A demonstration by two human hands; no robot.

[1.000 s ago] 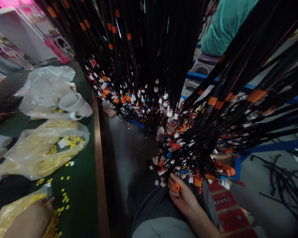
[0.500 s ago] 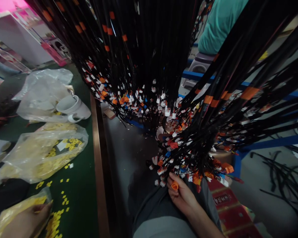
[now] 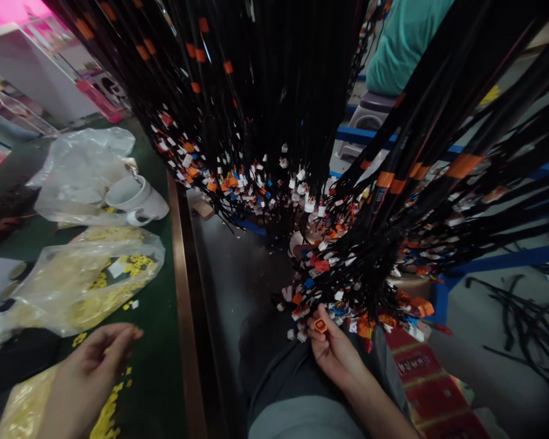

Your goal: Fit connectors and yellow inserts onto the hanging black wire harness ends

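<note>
Head view, and the change is on the left: the left hand is no longer down at the nearest plastic bag but hangs over the green desk, beyond the loose yellow pieces. Its thumb and forefinger press together at the tips; whether a small piece sits between them, I cannot tell from here. Over by the lap, the right hand pinches an orange connector between thumb and fingers, just beside the crowded ends of the black cables. That connector is tipped a little differently now, its open face turned more plainly upward. To my eye, the pick at the bag looks finished, while the connector sits steady and exposed, the two hands well apart
</note>
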